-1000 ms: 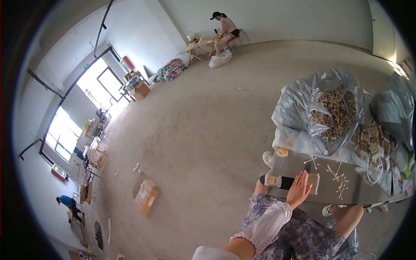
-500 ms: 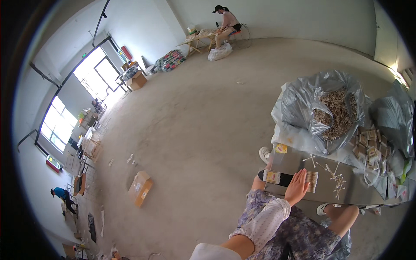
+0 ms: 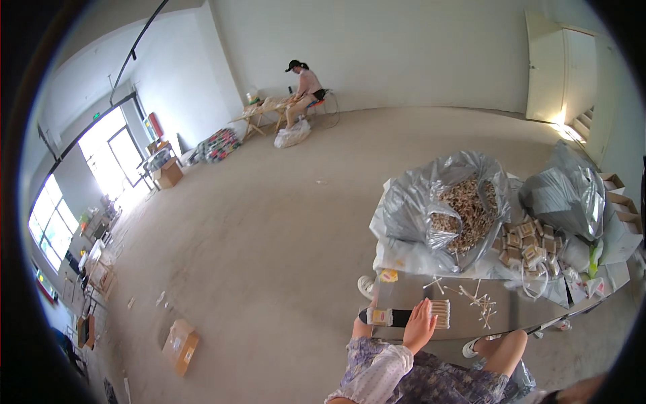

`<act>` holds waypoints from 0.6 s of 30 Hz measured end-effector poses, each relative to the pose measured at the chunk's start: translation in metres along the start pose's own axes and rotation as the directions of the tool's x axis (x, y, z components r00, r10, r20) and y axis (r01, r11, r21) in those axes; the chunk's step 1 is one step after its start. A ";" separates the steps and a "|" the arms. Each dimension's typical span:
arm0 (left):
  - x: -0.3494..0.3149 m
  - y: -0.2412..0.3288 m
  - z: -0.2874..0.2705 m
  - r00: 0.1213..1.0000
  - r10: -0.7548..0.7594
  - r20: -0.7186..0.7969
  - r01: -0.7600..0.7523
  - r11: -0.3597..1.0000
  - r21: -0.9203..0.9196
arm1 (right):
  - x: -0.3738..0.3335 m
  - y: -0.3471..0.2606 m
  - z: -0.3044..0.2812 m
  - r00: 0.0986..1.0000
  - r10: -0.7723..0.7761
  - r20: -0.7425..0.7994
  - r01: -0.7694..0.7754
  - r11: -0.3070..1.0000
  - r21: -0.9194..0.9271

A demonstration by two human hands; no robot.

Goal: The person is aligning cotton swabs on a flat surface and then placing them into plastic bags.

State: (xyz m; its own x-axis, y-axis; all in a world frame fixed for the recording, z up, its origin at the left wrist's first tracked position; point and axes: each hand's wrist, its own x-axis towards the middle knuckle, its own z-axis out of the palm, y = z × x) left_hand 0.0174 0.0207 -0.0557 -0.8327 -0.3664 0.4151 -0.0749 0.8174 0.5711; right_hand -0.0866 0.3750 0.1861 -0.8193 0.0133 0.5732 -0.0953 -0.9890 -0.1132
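Note:
My left hand (image 3: pixel 420 326) lies flat with its fingers stretched out, over the left part of an even row of wooden-stemmed cotton swabs (image 3: pixel 441 314) on the low table (image 3: pixel 397 296). Left of the hand is a black strip (image 3: pixel 401 318), with a small labelled packet (image 3: pixel 380 317) at its far left end. Several loose white-tipped swabs (image 3: pixel 486 310) are scattered to the right of the row. My right hand is not visible; only a blurred patch of skin and something dark show at the lower right edge.
A big silver bag (image 3: pixel 410 202) full of swabs (image 3: pixel 471 209) stands behind the table. Beside it are piled small packs (image 3: pixel 528 242), another silver bag (image 3: pixel 565 195) and open cartons (image 3: pixel 622 215). A cardboard box (image 3: pixel 180 347) lies on the floor; a person (image 3: pixel 306 87) sits at a far table.
The view has tilted and turned right, so the scene sits lower and further left. My left hand stays flat on the swab row. A patch of skin has appeared at the lower right.

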 end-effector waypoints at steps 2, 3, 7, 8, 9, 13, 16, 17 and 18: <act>-0.002 -0.002 -0.001 1.000 -0.016 -0.013 0.017 1.000 0.022 | -0.005 0.009 -0.016 0.997 -0.019 -0.076 0.024 0.998 0.059; -0.002 -0.004 -0.001 1.000 -0.014 -0.006 0.014 0.999 0.028 | -0.008 0.014 -0.024 0.993 -0.022 -0.119 0.033 0.996 0.088; 0.006 0.006 0.011 1.000 0.031 0.008 -0.031 0.999 0.034 | -0.028 0.061 -0.077 0.971 0.237 0.025 -0.232 0.964 -0.131; 0.007 0.005 0.009 0.999 0.047 -0.021 -0.047 0.998 0.039 | -0.043 0.087 -0.100 0.907 0.361 -0.217 -0.384 0.921 -0.072; 0.000 0.000 0.005 0.998 0.046 -0.046 -0.044 0.998 0.050 | -0.053 0.125 -0.079 0.819 0.394 -0.417 -0.537 0.782 -0.316; 0.001 0.005 0.000 0.999 0.041 -0.005 -0.041 0.995 0.096 | -0.100 0.207 -0.110 0.818 0.440 -0.371 -0.516 0.276 -0.810; 0.004 0.004 -0.006 0.992 0.060 0.110 -0.082 0.974 0.211 | -0.120 0.236 -0.122 0.936 0.301 -0.185 -0.185 -0.028 -0.982; 0.008 0.012 -0.012 0.978 0.086 0.189 -0.122 0.974 0.189 | -0.119 0.234 -0.122 0.956 0.288 -0.059 0.000 -0.199 -0.980; 0.010 0.015 -0.018 0.949 0.135 0.284 -0.203 0.953 0.225 | -0.121 0.235 -0.123 0.950 0.287 -0.124 -0.077 -0.169 -0.983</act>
State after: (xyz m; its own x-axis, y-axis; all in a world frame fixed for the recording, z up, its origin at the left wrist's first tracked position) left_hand 0.0178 0.0215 -0.0305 -0.9565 -0.1111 0.2697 -0.0260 0.9534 0.3007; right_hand -0.0794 0.1595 -0.0098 -0.8756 -0.2528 0.4115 -0.4763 0.3108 -0.8225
